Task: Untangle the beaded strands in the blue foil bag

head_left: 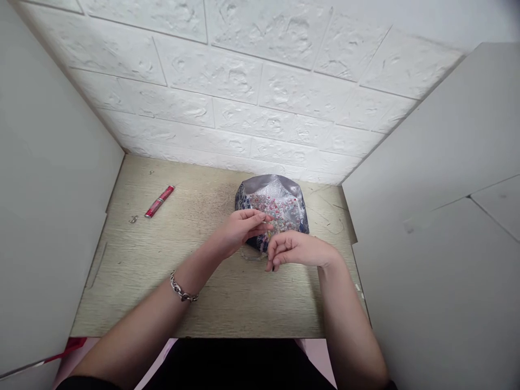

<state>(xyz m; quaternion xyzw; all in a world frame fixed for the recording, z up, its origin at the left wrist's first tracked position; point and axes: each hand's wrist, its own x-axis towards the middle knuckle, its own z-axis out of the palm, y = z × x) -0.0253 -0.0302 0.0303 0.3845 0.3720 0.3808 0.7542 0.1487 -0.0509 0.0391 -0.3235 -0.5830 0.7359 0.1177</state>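
My left hand [246, 227] is over a silvery bag [270, 187] spread with small pink, red and clear beads [284, 208]. Its thumb and forefinger are pinched together. A thin string of pale beads [254, 258] loops below it, between the two hands; the left fingers appear to hold its upper end, though the grip is partly hidden. Just to the right and nearer me is my right hand [298, 249], its fingers curled and thumb drawn in close to them. Something small and dark shows at those fingertips, too small to name.
On the left of the wooden table [162, 281] lies a red tube-like packet [160, 201], with small metal pieces [134, 219] beside it. Loose threads [331, 222] lie right of the bag. Pale panels close both sides, and a white brick-patterned wall [244, 124] stands behind.
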